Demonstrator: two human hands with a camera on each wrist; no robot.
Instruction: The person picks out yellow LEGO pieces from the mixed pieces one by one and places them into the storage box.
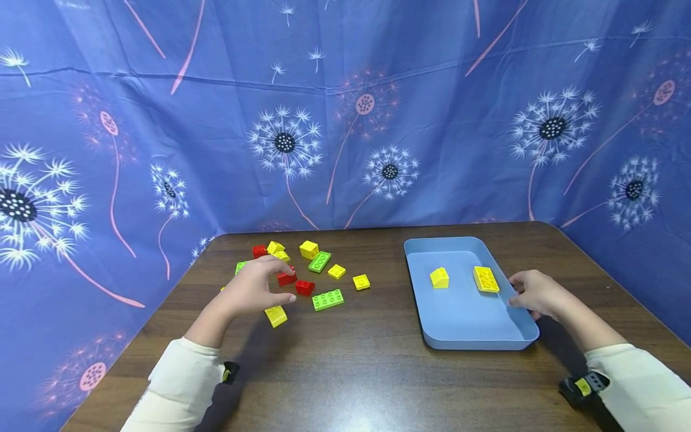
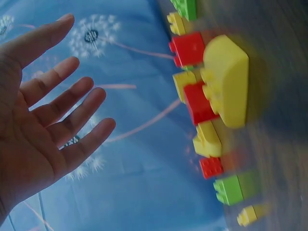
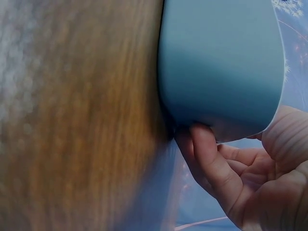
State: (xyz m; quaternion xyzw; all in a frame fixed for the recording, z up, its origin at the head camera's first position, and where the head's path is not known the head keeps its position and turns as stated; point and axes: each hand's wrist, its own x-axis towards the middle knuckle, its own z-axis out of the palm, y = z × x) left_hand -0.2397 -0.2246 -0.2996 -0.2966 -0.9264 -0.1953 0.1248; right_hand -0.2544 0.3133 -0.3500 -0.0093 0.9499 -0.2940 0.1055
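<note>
My left hand hovers over a loose group of toy building bricks, fingers spread and thumb apart, holding nothing. Close by it are a red brick, a yellow brick and a long green brick. In the left wrist view the palm is bare, with a yellow rounded brick nearest. On the right, my right hand grips the right side of a blue tray, thumb over the rim and fingers under the outer wall. Two yellow bricks lie inside, one upright, one studs-down.
More bricks lie behind the left hand, among them a yellow block, a green brick and small yellow ones. The brown wooden table ends at a blue dandelion-print cloth hanging behind and at the sides.
</note>
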